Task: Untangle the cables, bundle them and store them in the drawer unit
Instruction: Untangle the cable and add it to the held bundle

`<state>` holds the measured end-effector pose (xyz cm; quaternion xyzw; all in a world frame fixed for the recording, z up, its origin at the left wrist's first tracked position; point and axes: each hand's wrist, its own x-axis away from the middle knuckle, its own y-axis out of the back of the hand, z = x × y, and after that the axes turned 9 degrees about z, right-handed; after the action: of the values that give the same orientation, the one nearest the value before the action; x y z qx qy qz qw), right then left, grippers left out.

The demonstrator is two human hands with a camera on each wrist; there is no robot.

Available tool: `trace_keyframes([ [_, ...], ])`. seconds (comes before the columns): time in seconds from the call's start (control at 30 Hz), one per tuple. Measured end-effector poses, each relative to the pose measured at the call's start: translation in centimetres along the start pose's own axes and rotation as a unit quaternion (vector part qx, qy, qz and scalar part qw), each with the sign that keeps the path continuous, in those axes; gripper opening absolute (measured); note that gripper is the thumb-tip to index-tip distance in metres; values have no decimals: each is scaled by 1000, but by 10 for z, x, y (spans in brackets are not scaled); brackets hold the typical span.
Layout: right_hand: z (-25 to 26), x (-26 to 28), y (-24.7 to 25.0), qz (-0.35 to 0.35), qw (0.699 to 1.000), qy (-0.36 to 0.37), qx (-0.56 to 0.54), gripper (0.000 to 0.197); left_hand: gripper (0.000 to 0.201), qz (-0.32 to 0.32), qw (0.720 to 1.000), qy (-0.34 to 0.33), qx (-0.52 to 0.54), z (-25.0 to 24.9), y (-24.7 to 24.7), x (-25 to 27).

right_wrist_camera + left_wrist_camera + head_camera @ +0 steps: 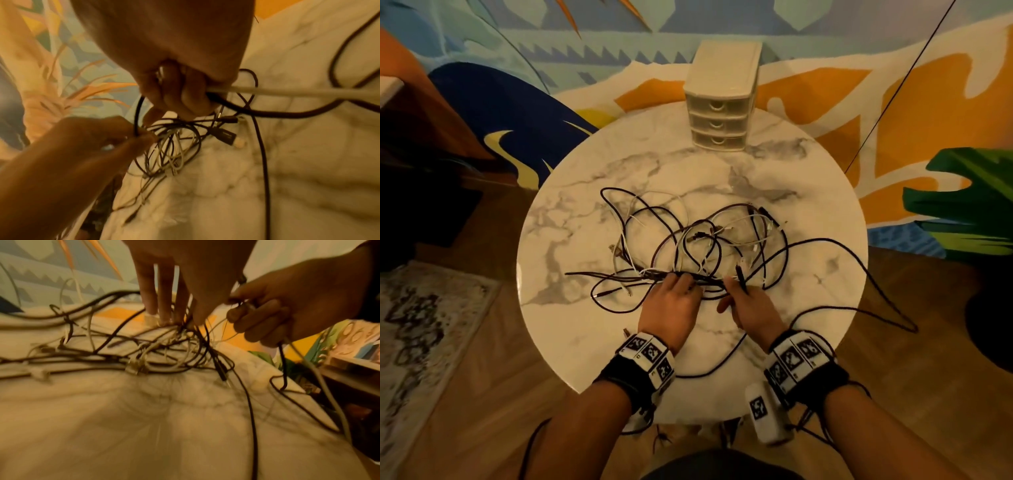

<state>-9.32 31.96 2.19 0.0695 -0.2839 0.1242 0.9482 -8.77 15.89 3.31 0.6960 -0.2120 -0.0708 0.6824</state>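
Both wrist views are pretty blurry, and the left hand's fingers (681, 282) disappear into the cable tangle (688, 246).

A round marble-patterned table (571, 219) is filling the middle of the head view. Behind it, from nine o'clock round to three o'clock, a painted wall mural (893, 85) in blue, orange and cream is spreading across the background. A wooden floor (476, 394) is showing around the table from four to eight o'clock. At eight o'clock a pale patterned rug (424, 329) is lying on the floor. At three o'clock, green plant leaves (969, 202) are reaching into view. A thin dark line (893, 92) is running diagonally across the mural at one o'clock.
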Motion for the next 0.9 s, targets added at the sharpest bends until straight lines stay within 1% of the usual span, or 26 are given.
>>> trace_keyframes([
  [0.07,-2,-8,6,3,1000,7,-14,58,21,17,999,-37,30,-2,6,2],
  [0.1,-2,-10,9,-2,1000,14,-19,56,26,11,996,-53,67,-2,12,2],
  [0.17,-7,-14,14,-16,1000,8,-16,52,24,-8,986,-54,155,-1,29,-7],
  [0.23,-15,-16,19,-20,1000,-4,-1,49,20,-30,975,5,222,11,42,-32],
  [0.27,-18,-17,22,-19,1000,-10,0,49,20,-33,971,42,233,21,45,-50],
  [0.3,-22,-17,23,-16,1000,-19,-10,48,20,-20,971,70,229,33,45,-68],
  [0.33,-24,-15,26,-18,999,-25,-21,47,21,13,973,85,213,43,45,-88],
  [0.37,-27,-14,30,-26,999,-29,-13,48,22,62,975,91,192,52,43,-105],
  [0.4,-32,-14,34,-38,999,-32,0,50,23,117,975,91,167,58,40,-120],
  [0.47,-40,-13,44,-56,998,-23,16,50,27,200,969,81,121,64,36,-150],
  [0.5,-44,-13,48,-60,998,-19,19,49,32,224,965,78,108,66,35,-162],
  [0.57,-49,-15,53,-73,997,-25,25,52,44,249,957,92,118,66,28,-183],
  [0.6,-52,-17,55,-77,996,-29,27,55,48,255,953,101,128,65,24,-189],
  [0.67,-53,-20,57,-80,996,-34,26,56,47,254,953,104,126,62,11,-195],
  [0.73,-56,-24,58,-83,996,-38,20,52,38,233,959,106,120,59,1,-193],
  [0.8,-60,-27,58,-95,994,-46,27,54,30,204,961,122,138,62,-5,-191],
  [0.87,-61,-31,60,-115,991,-52,37,56,24,185,956,140,178,67,-4,-189],
  [0.9,-61,-32,61,-122,990,-55,38,56,18,167,952,144,211,70,-2,-189],
])
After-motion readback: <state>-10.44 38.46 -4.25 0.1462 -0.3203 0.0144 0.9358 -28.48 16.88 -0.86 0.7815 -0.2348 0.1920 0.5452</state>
